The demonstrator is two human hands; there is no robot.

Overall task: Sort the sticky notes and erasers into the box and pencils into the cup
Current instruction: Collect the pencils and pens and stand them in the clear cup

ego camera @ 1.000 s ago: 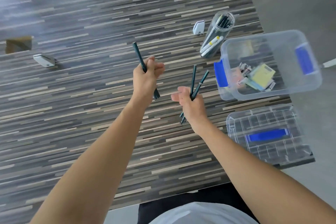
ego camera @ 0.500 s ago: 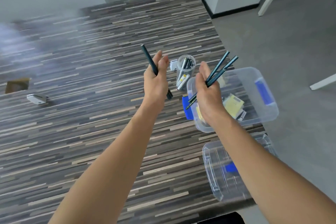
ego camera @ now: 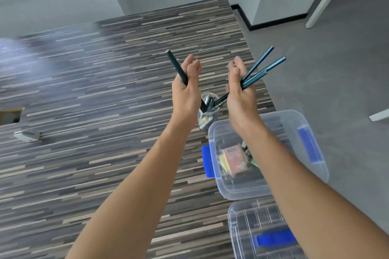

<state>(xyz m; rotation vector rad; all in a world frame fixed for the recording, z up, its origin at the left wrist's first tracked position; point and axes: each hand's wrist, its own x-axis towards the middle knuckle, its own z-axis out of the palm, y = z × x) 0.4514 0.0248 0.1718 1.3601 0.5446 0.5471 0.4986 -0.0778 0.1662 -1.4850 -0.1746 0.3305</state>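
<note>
Left hand is clenching one dark pencil mid-shaft; right hand is gripping a fanned bundle of blue-green pencils, tips angling toward 2 o'clock. Both are hovering over the clear cup, already holding pencils, at 11 o'clock from the box on the worktop. Pencils: likely light, stiff, slick-lacquered, prone to sliding; mid-shaft holding is suiting them.

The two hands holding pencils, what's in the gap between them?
In the head view, the clear cup of pencils shows between the left hand and right hand, lower down on the table.
</note>
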